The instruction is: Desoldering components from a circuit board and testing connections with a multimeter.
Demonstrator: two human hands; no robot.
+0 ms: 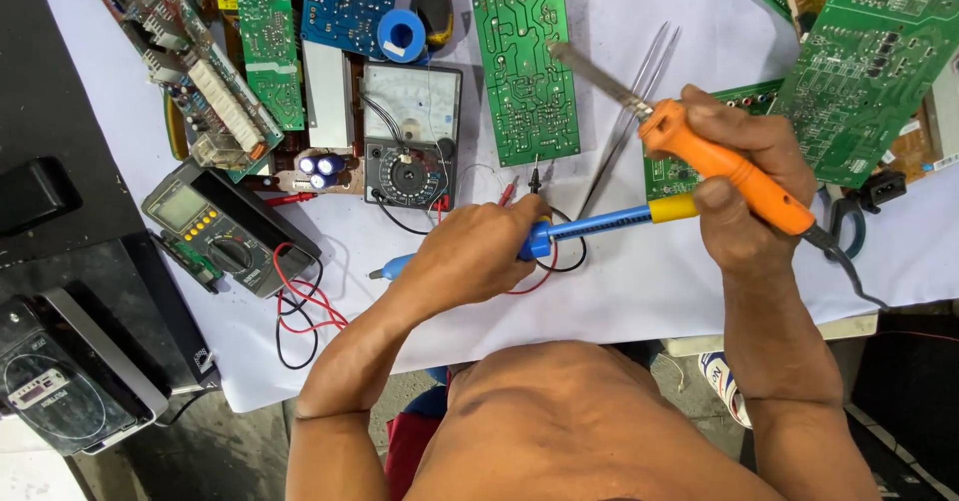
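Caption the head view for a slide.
Right hand holds an orange soldering iron, left hand a blue desoldering pump, over a green circuit board.

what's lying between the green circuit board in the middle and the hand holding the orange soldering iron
In the head view, metal tweezers lie between the green circuit board and the right hand.

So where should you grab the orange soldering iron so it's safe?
Grab the soldering iron by its thick orange handle, the way the right hand does now, coming from the cord end at the lower right. The bare metal tip points up-left toward the green board, so fingers belong well back from that end.
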